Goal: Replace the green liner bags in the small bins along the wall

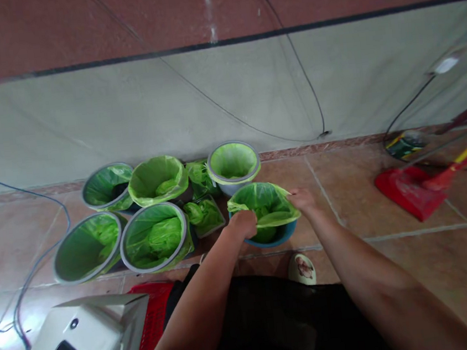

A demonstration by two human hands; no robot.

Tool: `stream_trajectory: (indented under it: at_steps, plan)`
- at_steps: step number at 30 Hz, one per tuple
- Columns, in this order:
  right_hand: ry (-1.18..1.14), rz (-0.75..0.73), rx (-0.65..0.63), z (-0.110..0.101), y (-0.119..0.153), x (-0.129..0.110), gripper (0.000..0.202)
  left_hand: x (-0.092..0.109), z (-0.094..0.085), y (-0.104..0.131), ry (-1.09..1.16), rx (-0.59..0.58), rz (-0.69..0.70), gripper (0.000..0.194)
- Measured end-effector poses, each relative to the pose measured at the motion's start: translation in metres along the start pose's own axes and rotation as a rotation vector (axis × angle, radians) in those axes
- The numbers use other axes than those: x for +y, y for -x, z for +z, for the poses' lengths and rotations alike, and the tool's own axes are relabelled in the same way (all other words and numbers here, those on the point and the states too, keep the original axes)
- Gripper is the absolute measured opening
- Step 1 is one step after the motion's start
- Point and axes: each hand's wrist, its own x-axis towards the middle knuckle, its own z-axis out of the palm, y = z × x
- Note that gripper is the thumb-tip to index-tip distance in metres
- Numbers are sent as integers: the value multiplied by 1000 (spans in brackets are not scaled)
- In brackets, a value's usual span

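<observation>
A green plastic bag (267, 196) hangs in the mouth of a blue bin (274, 241) on the floor in front of me. My left hand (245, 224) is closed on the bag's near left edge. At the right side, my right hand (301, 198) pinches the bag's rim. Part of the bag lies over the far rim, while the near blue rim is bare. Just behind stands a light bin (234, 181) with a grey ring and a green liner. The fingertips of both hands are partly hidden.
Several lined bins stand to the left, among them a front bin (126, 247). A small tray (221, 218) holds green bags. A red dustpan (414, 192) and a tin (405, 144) lie right. A white machine (102, 322) is at lower left, near a blue cable (64, 207).
</observation>
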Motion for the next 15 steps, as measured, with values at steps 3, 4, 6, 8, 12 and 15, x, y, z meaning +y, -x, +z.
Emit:
stream_trajectory:
  at_steps: [3, 4, 6, 8, 12, 15]
  plan:
    - [-67, -70, -33, -12, 7, -12, 20, 4, 0, 2, 20, -14, 1, 31]
    - [-111, -119, -77, -18, 9, -13, 22, 4, 1, 2, 25, -17, -7, 31]
    - [-219, -224, -220, -31, 12, -11, 23, 2, 2, 3, 38, -22, -28, 31]
    - [-286, -250, -347, -42, 14, -1, 22, -2, 3, 3, 52, -26, -57, 33]
    - [-123, 9, -286, -43, 14, 25, 10, -11, 3, 5, 68, -22, -125, 37]
    - [-62, 76, -141, -24, 10, 33, 11, -14, 1, 6, 73, -4, -151, 36]
